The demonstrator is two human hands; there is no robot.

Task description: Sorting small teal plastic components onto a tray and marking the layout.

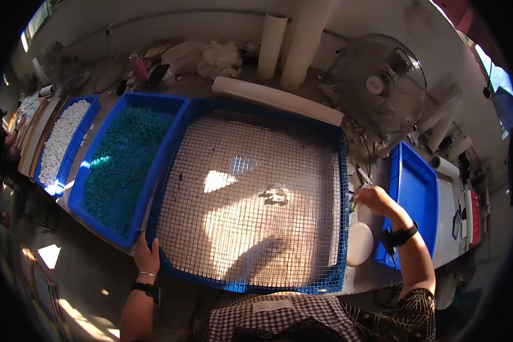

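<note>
gripping the near-left corner of the blue mesh tray, left hand is closed on its rim. right hand pinches its right edge. teal-chip bin sits just left.

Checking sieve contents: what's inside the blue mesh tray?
A small cluster of pale pieces lies on the blue mesh tray. Sunlit surface shows through the grid; under the rim is hidden.

Blue mesh sieve tray lying flat on table, few pale pieces at centre
</note>
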